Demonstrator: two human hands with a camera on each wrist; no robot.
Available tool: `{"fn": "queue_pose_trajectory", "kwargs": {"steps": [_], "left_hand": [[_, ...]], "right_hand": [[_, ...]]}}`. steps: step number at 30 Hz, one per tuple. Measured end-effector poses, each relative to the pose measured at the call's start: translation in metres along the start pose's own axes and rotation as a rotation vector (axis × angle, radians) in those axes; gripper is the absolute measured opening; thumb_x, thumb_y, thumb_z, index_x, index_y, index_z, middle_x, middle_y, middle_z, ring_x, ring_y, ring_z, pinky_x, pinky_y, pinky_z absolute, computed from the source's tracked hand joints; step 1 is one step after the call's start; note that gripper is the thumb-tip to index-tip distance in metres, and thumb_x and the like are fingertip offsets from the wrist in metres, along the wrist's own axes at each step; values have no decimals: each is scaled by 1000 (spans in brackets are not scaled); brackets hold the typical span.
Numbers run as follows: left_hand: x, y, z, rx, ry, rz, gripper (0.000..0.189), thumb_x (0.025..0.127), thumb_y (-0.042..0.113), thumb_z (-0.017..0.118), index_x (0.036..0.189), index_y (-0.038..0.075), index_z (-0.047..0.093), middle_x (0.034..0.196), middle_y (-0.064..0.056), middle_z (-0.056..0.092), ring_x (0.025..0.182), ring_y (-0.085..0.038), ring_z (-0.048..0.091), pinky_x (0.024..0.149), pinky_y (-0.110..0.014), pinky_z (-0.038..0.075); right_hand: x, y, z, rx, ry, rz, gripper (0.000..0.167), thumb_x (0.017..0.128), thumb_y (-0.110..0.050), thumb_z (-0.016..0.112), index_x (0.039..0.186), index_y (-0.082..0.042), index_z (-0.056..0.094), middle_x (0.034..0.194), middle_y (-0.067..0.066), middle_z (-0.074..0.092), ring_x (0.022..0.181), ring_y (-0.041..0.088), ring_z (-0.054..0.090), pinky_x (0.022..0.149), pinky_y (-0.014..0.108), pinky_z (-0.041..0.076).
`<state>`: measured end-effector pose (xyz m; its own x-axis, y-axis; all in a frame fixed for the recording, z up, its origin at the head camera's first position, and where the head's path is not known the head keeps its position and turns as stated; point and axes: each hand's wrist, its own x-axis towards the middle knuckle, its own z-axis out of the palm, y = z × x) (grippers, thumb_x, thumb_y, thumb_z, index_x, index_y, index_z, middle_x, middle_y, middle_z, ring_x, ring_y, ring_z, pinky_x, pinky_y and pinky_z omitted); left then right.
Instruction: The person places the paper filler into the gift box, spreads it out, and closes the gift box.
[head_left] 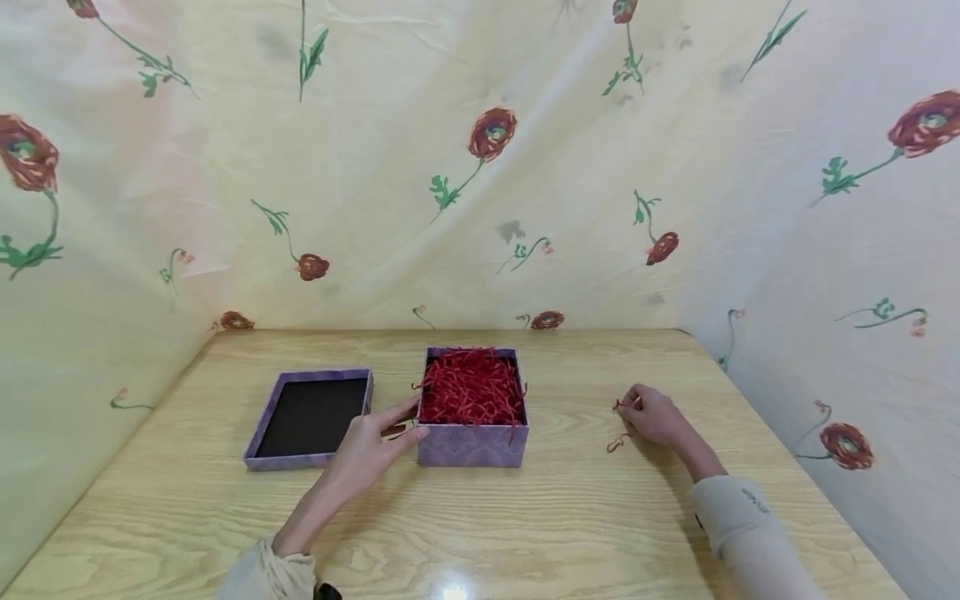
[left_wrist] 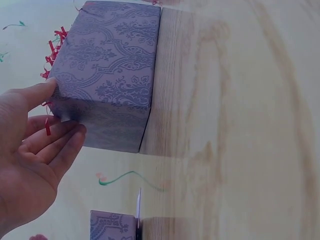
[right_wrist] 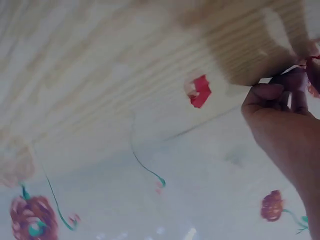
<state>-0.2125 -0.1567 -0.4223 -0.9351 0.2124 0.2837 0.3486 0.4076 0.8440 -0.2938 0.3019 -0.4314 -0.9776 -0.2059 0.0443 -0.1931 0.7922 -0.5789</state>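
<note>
A purple patterned box (head_left: 472,446) stands mid-table, heaped with red shredded paper (head_left: 472,387); a few shreds poke over its rim. My left hand (head_left: 367,446) touches the box's left side, thumb at the near left corner. Its fingers look relaxed in the left wrist view, against the patterned wall (left_wrist: 107,60). To the right, my right hand (head_left: 656,417) is low over the table and pinches a red paper shred (head_left: 617,405) between thumb and fingertips. Another red shred (head_left: 617,444) lies on the wood near that hand and shows in the right wrist view as a red curl (right_wrist: 201,91).
Left of the box lies its purple lid (head_left: 258,433), inside up with a black lining. The wooden table (head_left: 465,533) ends at a flower-printed cloth (head_left: 360,167) hanging behind and at both sides.
</note>
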Motion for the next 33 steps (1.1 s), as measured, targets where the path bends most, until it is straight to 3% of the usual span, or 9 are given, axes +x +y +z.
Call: {"fn": "queue_pose_trajectory", "kwargs": {"steps": [4, 11, 19, 26, 30, 33], "left_hand": [[1, 0, 2, -5, -1, 16, 55, 98, 26, 74, 147, 4, 58, 131, -18, 68, 112, -30, 70, 89, -39, 58], [1, -1, 3, -39, -14, 34, 55, 99, 23, 73, 147, 2, 58, 135, -18, 65, 120, -29, 66, 96, -39, 55], [0, -1, 3, -23, -8, 16, 55, 99, 27, 74, 147, 5, 58, 132, -18, 67, 113, -30, 69, 91, -39, 57], [0, -1, 0, 8, -3, 9, 57, 98, 28, 74, 148, 6, 58, 129, -17, 69, 110, -30, 71, 86, -37, 59], [0, 0, 0, 14, 0, 10, 57, 98, 27, 74, 148, 6, 58, 128, -18, 69, 109, -30, 71, 84, -37, 60], [0, 1, 0, 7, -1, 1, 57, 98, 28, 74, 148, 7, 58, 128, -17, 70, 110, -30, 71, 85, -37, 59]], "right_hand": [[-3, -6, 5, 8, 6, -39, 13, 104, -8, 61, 94, 1, 58, 77, 5, 56, 63, 17, 46, 56, 31, 39], [-8, -35, 4, 205, 24, -147, 12, 106, -8, 60, 99, 1, 60, 86, 13, 59, 68, 14, 46, 58, 28, 41], [-2, -109, -5, 391, 11, -338, 9, 106, -7, 59, 103, 1, 63, 89, 17, 58, 69, 17, 48, 61, 28, 42], [13, -188, -21, 579, 4, -435, 14, 107, -12, 59, 108, 2, 61, 95, 13, 60, 79, 22, 55, 70, 28, 48], [25, -210, -17, 649, 16, -497, 11, 106, -8, 59, 106, 3, 61, 97, 18, 63, 82, 22, 60, 72, 28, 50], [36, -212, -5, 564, -22, -497, 9, 106, -5, 59, 106, 4, 62, 96, 21, 63, 81, 28, 59, 70, 28, 49]]}}
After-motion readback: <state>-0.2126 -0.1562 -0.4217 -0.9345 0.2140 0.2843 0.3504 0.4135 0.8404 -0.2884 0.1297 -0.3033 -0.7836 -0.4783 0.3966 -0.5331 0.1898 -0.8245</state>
